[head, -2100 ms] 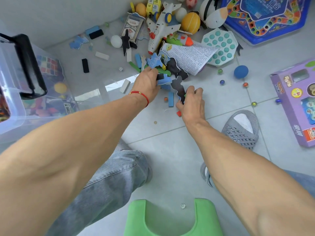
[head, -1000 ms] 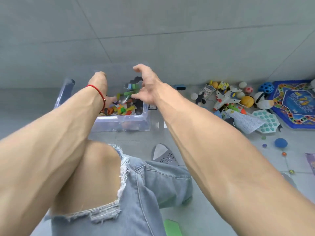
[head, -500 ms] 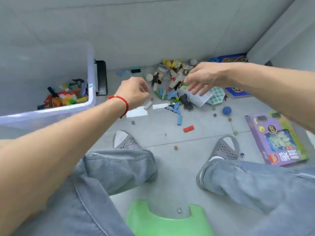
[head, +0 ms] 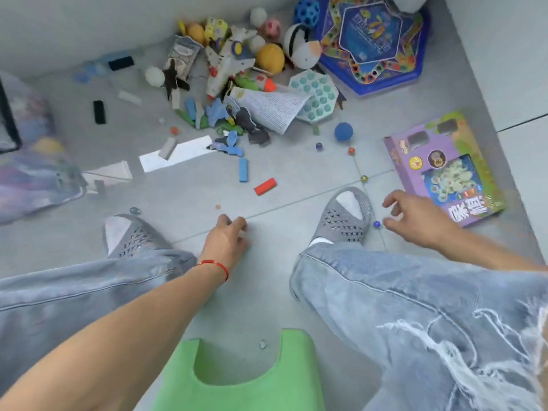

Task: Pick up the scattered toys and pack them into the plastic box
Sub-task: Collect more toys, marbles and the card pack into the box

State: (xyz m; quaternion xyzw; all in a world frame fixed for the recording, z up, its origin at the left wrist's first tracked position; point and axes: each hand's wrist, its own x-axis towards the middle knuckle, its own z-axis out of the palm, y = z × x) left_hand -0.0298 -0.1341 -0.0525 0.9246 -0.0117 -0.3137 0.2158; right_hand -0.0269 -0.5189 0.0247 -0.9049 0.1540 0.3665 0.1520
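The clear plastic box (head: 32, 176) lies blurred at the left edge, coloured toys showing through its wall. Scattered toys fill the far floor: a white toy plane (head: 228, 63), a red block (head: 264, 186), a blue block (head: 243, 169), a blue ball (head: 343, 131). My left hand (head: 226, 240) is down on the floor between my feet, fingers curled under, and what lies beneath them is hidden. My right hand (head: 415, 219) hovers right of my right slipper, fingers spread beside a small blue marble (head: 376, 224).
A purple game box (head: 444, 167) lies at the right, a blue board game (head: 373, 40) at the back. Loose marbles (head: 364, 178) dot the tiles. A printed leaflet (head: 272, 109) and teal bubble toy (head: 314, 94) sit in the pile. A green stool (head: 237, 378) is under me.
Both hands left the box after dropping pieces there, swung back to the right and came down. The left is now on the floor between my feet, the right beside the blue marble.
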